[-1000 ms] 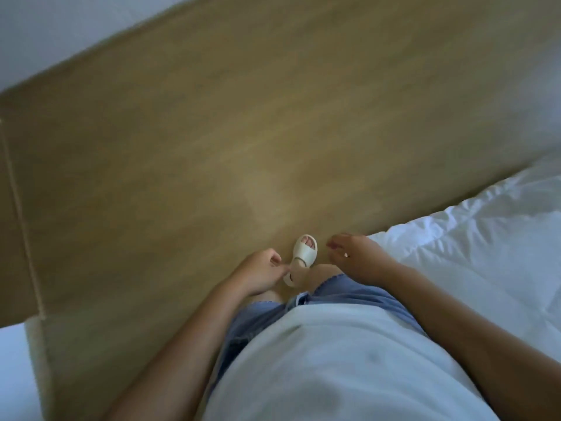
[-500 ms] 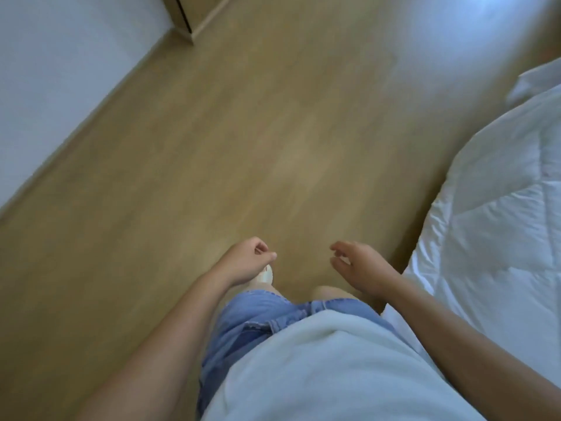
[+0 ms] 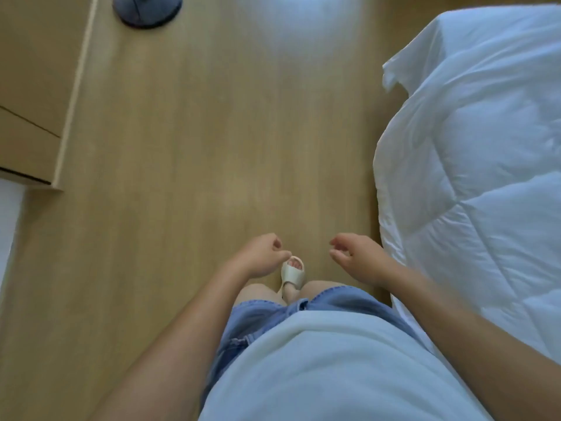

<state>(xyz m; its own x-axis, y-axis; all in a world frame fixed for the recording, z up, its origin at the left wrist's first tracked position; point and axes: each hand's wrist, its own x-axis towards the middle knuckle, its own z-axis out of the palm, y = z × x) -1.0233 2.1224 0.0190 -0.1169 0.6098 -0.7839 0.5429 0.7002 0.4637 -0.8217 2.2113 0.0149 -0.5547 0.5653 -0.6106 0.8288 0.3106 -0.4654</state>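
I see a smooth wood-grain floor [image 3: 212, 147], a wooden cabinet [image 3: 36, 86] far left (dark round base [image 3: 147, 9] beyond), a puffy quilted duvet [image 3: 470, 177] right; left hand [image 3: 261, 256] and right hand [image 3: 361, 259] hang loosely curled, empty.

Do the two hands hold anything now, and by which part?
Nothing is held. The left hand and the right hand are both empty, fingers loosely curled, above the wooden floor near the white duvet.

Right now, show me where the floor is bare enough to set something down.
Bare floor spreads between wooden cabinet and white duvet, ahead of the left hand and right hand. Crowded: by the dark round base near the cabinet, and between right hand and duvet.
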